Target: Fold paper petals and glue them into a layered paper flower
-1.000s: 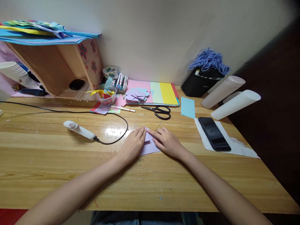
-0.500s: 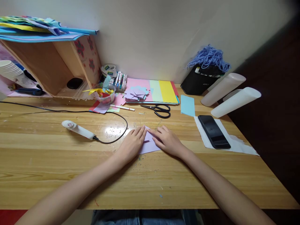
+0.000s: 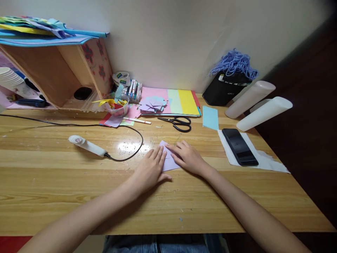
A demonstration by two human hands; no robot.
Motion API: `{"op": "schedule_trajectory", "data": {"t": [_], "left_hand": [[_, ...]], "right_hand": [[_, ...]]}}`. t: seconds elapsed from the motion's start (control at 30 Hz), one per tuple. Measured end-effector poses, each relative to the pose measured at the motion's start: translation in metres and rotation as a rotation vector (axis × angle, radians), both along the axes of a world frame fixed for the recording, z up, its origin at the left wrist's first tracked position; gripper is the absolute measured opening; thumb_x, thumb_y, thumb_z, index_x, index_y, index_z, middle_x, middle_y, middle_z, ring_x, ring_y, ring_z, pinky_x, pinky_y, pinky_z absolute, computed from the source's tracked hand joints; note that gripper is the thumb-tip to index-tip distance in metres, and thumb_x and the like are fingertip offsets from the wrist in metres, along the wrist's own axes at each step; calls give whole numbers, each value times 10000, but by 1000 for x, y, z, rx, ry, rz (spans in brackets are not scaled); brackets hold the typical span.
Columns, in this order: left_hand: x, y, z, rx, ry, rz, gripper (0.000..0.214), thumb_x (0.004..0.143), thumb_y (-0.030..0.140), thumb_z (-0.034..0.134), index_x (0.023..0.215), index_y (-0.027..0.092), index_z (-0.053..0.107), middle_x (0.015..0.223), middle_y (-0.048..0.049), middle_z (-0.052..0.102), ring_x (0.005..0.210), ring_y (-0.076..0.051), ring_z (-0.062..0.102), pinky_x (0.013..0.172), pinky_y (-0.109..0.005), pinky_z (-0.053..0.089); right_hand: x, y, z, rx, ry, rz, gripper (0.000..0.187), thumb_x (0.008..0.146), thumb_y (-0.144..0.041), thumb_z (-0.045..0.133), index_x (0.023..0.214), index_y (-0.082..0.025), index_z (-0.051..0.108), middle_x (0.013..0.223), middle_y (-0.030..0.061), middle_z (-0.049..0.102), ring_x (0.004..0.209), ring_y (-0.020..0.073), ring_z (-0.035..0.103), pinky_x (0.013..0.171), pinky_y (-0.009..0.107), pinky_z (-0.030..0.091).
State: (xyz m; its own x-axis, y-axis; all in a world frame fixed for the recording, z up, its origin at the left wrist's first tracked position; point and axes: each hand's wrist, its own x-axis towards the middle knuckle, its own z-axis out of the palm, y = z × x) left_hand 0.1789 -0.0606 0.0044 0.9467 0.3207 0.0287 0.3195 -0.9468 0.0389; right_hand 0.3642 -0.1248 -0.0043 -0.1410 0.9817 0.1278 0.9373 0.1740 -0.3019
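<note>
A small lilac paper piece [image 3: 169,159] lies flat on the wooden desk [image 3: 52,182] in front of me. My left hand [image 3: 151,169] rests on its left part, fingers stretched flat and together, thumb out toward the right. My right hand [image 3: 187,158] presses on the paper's right side with fingers extended, the fingertips near the top corner. Both hands cover much of the sheet.
Black scissors [image 3: 178,123], a pen [image 3: 137,121], coloured paper sheets [image 3: 181,102] with cut lilac shapes [image 3: 152,104] lie behind. A white corded tool [image 3: 86,145] sits left, a phone [image 3: 239,146] on white paper right, with two white cylinders [image 3: 263,114] and a wooden box [image 3: 60,75].
My left hand has slid down and toward me along the paper, baring its top corner. My right hand has hardly moved.
</note>
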Motion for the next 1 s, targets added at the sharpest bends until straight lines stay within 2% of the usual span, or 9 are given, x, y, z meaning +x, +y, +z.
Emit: {"op": "schedule_trajectory", "data": {"t": [0.13,0.27,0.37,0.43,0.53,0.67,0.8,0.9,1.0], "left_hand": [[1,-9,-1,26,33,-6,854,740,673,314,1250,-5,414,1305,-252,381,1229,-316,355,1006,-414,264],[3,-15,0,92,54,6,871,699,678,398,1224,-15,447,1270,-286,403,1176,-348,417,976,-418,301],[3,-15,2,126,65,13,823,703,667,414,1202,17,485,1258,-264,434,1149,-357,444,984,-463,276],[3,-15,4,142,71,9,778,718,653,414,1197,46,501,1246,-238,464,1121,-354,474,992,-488,252],[3,-17,6,180,77,0,736,728,624,441,1189,55,513,1226,-225,492,1067,-338,523,972,-463,288],[3,-27,7,203,39,29,714,736,583,482,1171,18,519,1164,-252,534,1041,-326,541,879,-409,376],[2,-31,12,151,-30,74,817,701,681,408,1107,-13,551,1007,-271,609,962,-342,576,854,-432,380],[2,-20,14,106,-109,72,697,762,656,320,923,54,632,809,-181,661,758,-265,628,913,-447,341],[2,-3,11,76,-207,101,454,873,426,323,708,137,633,642,-72,634,590,-169,591,937,-408,335]], "right_hand": [[0,0,0,8,-3,-2,387,873,-278,391,1253,-233,455,881,81,544,826,209,446,733,348,416],[-2,0,2,4,-46,12,423,872,-367,394,1280,-261,424,891,84,546,822,213,453,726,348,411],[-4,1,3,18,-55,39,419,869,-408,389,1270,-297,433,1097,87,539,864,214,453,767,363,398],[-4,1,4,15,-39,66,410,878,-384,378,1279,-308,416,1272,44,469,856,202,447,786,364,392],[-5,1,5,-22,-9,92,416,878,-361,384,1289,-296,397,1357,-11,399,798,185,441,761,351,401],[-8,2,5,-29,15,38,381,872,-374,393,1223,-247,472,1333,15,434,830,196,468,754,362,407],[-15,10,1,22,112,-28,299,905,-310,340,1114,-219,534,1189,49,565,912,187,519,790,341,412],[-18,19,-4,43,216,-81,224,897,-279,379,995,-210,569,1019,54,631,907,169,561,730,291,439],[-15,24,-7,40,303,-85,133,865,-261,458,915,-214,572,996,43,633,906,164,583,702,273,450]]}}
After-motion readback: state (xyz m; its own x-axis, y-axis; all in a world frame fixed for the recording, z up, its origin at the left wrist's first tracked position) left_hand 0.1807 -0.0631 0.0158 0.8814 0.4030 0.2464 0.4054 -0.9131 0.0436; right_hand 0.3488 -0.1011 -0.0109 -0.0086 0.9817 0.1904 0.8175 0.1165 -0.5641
